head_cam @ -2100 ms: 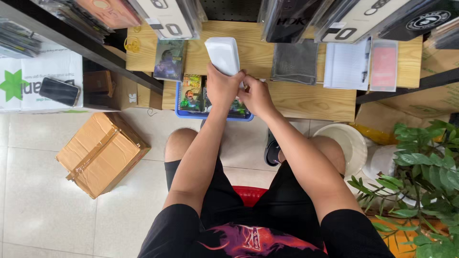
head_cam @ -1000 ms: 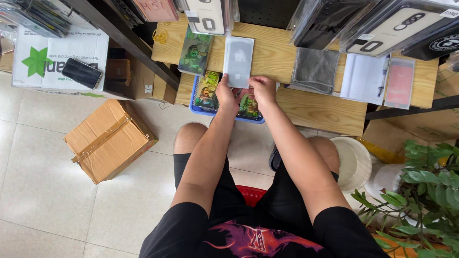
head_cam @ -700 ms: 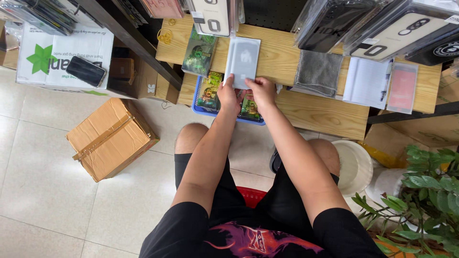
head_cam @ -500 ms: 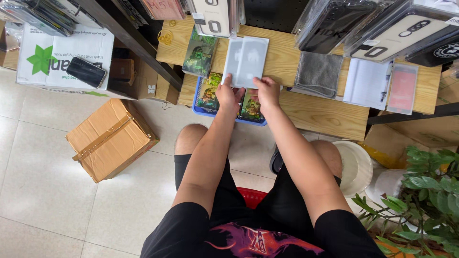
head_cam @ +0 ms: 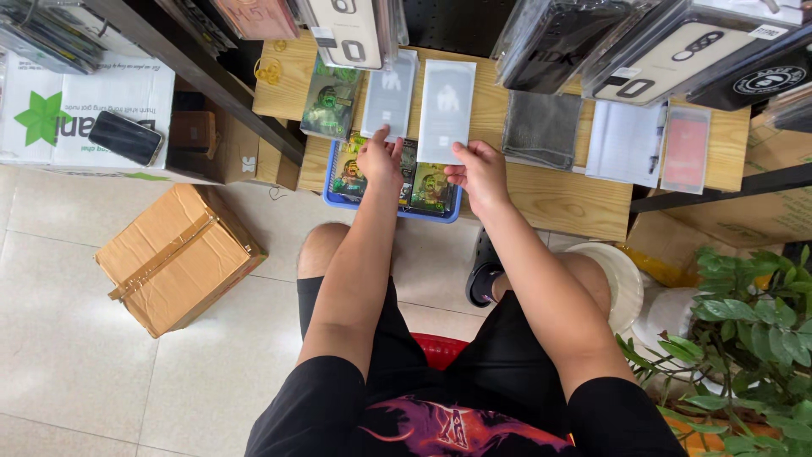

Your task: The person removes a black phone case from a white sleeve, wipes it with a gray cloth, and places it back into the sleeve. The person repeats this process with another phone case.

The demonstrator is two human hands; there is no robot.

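Here your left hand (head_cam: 379, 158) pinches the left pale flat packet (head_cam: 388, 103), your right hand (head_cam: 479, 169) pinches the right packet (head_cam: 446, 108), above the blue tray (head_cam: 391, 206).

A taped cardboard box (head_cam: 178, 258) sits on the tiled floor at left of frame. A grey cloth (head_cam: 541, 129) lies on the wooden surface (head_cam: 558, 199) at upper centre-right. A green plant (head_cam: 744, 338) occupies the lower right.
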